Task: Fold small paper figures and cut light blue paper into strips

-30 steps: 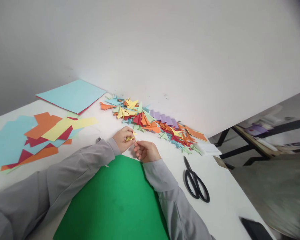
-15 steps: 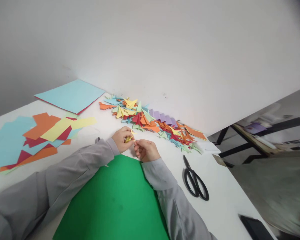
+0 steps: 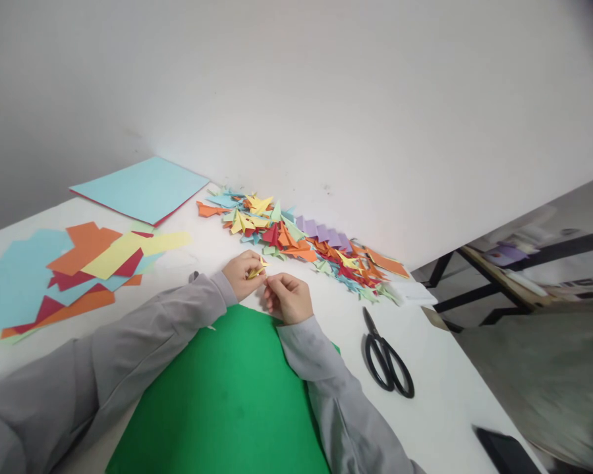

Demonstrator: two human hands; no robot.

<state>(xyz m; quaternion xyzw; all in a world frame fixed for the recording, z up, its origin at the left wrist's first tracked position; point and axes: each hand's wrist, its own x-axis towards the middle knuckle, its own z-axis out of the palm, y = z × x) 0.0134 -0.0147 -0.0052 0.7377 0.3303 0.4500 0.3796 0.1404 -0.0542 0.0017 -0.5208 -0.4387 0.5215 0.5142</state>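
Note:
Between the fingers of my left hand [image 3: 243,273] is a small piece of folded yellow paper [image 3: 257,270], pinched just above the far edge of a green sheet [image 3: 227,388]. My right hand [image 3: 290,297] meets it from the right, thumb and forefinger pressed together at the paper's near end. Whether the right fingertips grip the paper itself is too small to tell. Beyond both hands lies a long heap of small folded paper pieces [image 3: 281,234] in yellow, orange, red, green and blue, several of them shaped like paper planes.
Black-handled scissors [image 3: 386,359] lie right of my right forearm. Loose coloured paper scraps [image 3: 91,253] spread at the left, with a light-blue sheet [image 3: 145,187] behind them. Purple pleated paper [image 3: 323,232] stands by the wall. A black flat object [image 3: 507,451] sits at the table's right edge.
My right hand and forearm have shifted slightly, the wrist turning a little to the left. My left hand keeps its pinch on the yellow paper.

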